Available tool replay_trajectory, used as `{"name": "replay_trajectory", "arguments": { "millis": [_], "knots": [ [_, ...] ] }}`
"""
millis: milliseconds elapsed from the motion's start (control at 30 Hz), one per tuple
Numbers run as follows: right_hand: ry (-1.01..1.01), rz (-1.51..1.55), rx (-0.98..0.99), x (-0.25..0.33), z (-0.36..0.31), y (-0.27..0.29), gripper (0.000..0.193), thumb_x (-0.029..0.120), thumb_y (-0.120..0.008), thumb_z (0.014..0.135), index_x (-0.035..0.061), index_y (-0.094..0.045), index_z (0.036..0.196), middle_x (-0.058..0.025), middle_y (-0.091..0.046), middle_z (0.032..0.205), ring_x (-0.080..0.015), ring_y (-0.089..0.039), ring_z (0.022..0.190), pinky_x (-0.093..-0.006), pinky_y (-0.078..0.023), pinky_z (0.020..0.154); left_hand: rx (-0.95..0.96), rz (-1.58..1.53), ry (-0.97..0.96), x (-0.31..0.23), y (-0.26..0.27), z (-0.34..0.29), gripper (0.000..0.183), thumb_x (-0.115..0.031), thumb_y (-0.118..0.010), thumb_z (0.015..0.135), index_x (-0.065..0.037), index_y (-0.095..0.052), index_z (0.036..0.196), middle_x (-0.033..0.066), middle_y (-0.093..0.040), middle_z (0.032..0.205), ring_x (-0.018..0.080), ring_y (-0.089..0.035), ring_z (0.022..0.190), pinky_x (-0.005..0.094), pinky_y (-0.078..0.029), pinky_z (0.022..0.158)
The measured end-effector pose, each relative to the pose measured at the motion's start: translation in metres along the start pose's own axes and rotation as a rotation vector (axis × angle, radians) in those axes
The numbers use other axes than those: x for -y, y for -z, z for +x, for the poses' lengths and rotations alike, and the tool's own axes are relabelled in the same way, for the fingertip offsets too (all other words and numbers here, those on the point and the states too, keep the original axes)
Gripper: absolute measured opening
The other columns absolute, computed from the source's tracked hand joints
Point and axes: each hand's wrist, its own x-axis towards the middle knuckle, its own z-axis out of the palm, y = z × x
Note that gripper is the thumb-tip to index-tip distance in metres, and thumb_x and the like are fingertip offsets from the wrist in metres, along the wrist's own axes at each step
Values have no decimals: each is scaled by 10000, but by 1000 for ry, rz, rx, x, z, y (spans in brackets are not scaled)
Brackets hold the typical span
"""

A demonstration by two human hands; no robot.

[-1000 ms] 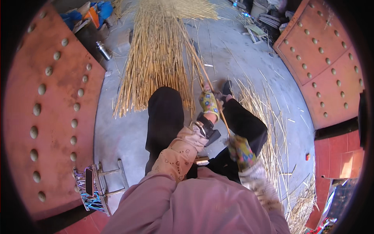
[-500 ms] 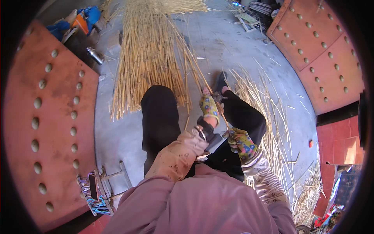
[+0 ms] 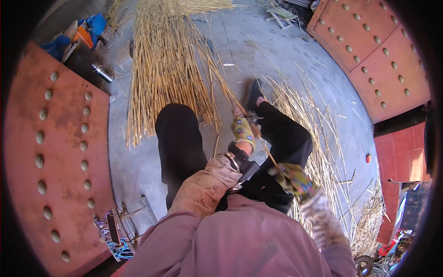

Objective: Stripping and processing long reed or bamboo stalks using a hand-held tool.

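A long tan reed stalk (image 3: 267,150) slants between my knees. My left hand (image 3: 242,130), in a flowered yellow-green work glove with bare fingertips, is closed around it just below my right foot. A small dark metal piece (image 3: 253,119) sits against the stalk beside those fingers; what it is I cannot make out. Lower and to the right, my right hand (image 3: 297,181), in a matching glove and slightly blurred, is closed on the stalk's near end. The stalk's far part runs up toward a big spread of reeds (image 3: 168,78) on the floor.
Thin pale stalks (image 3: 318,134) lie along my right leg. Red studded door panels (image 3: 64,152) flank both sides. A steel flask (image 3: 102,73) lies at the left. A small frame stool with a phone (image 3: 113,227) stands at lower left. Straw (image 3: 369,221) heaps at lower right.
My right hand has moved down and right, farther from my left hand, along the stalk. My left hand keeps its grip. The whole view has shifted slightly.
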Motion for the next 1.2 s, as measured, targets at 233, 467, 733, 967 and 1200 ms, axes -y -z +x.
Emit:
{"name": "replay_trajectory", "arguments": {
  "millis": [233, 467, 733, 967, 1200],
  "knots": [
    [-482, 266, 190, -56, -12, 47, 235, 190, -439, 837, -38, -492, 819, -6, -423, 552, -20, -309, 381, -169, -238, 328, -70, -103, 242, -98, 31, -7, 689, -647, -418, 681, -66, -491, 1044, 115, -517, 972, 194, -488, 899, 303, -384, 767],
    [60, 79, 126, -24, -21, 24, 270, 185, -480, 797, -15, -499, 976, 14, -444, 557, -44, -347, 405, -160, -275, 358, 32, -9, 90, -52, 16, -27, 453, -425, -402, 810, -21, -458, 1007, 106, -526, 872, 218, -512, 748, 295, -419, 637],
    [87, -59, 35, -25, -30, 5, 255, 237, -455, 837, -12, -506, 816, -1, -435, 579, -11, -312, 388, -157, -224, 321, 51, -242, -36, -86, 17, 2, 482, -503, -399, 769, -64, -480, 952, 63, -500, 891, 214, -492, 769, 340, -402, 610],
    [149, 15, -2, -82, -70, 94, 220, -12, -567, 672, -93, -485, 860, -182, -540, 824, -56, -436, 497, -142, -319, 401, 67, -169, -185, -119, 57, 40, 474, -465, -383, 791, -70, -503, 1025, 75, -524, 977, 236, -512, 848, 360, -408, 711],
    [72, 7, -79, -64, -74, 99, 251, 143, -643, 675, -28, -527, 816, -121, -575, 747, -61, -414, 453, -187, -302, 368, 30, -422, -223, -149, 66, 41, 527, -557, -394, 764, -86, -532, 957, 63, -545, 904, 200, -514, 778, 350, -423, 666]
  ]
}}
